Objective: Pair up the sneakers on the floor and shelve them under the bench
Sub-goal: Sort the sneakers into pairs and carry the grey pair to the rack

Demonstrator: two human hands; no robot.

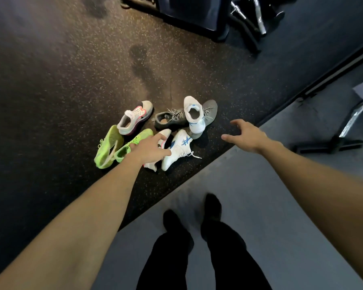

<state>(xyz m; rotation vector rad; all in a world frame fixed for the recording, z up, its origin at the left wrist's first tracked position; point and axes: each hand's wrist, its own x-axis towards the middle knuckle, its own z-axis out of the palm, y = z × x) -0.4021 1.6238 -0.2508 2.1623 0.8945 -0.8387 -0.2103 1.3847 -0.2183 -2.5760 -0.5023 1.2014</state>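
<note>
Sneakers (155,130) lie jumbled on the mat (50,91) — none paired or shelved (bench not identifiable). Left hand (149,148) hovers spread over them, right hand (246,135) beside them — both empty.

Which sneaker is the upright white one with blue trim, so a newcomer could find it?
Start at the pile of sneakers on the dark speckled floor, ahead of the right hand. At the pile's far right, the white-and-blue sneaker lies across the grey sneakers. Unlike its mate, tipped on its side, this one shows its open collar.
</note>
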